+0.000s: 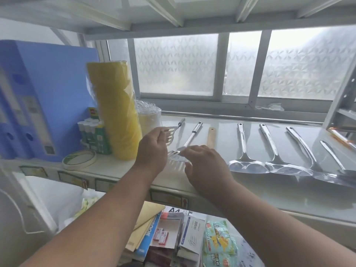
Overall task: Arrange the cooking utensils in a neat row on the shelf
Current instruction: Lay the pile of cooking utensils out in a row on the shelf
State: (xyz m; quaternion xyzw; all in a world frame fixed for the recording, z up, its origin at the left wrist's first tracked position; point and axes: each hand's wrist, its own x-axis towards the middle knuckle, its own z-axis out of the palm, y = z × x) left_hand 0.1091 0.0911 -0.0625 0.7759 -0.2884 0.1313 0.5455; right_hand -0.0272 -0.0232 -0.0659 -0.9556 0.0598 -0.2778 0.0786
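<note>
We see the left hand (152, 149) with fingers pinching the head of a slotted turner (170, 136) raised off the white shelf (221, 182). The right hand (206, 166) touches a second slotted turner (185, 146) with loosely spread fingers. Right of these lie a wooden handle (211, 136) and four steel spatulas (244, 151) in a row.

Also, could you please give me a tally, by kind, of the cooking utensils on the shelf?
Slotted metal spatulas: 2
Wooden-handled utensil, head hidden behind the right hand: 1
Solid metal spatulas or ladles: 4
Total: 7
</note>
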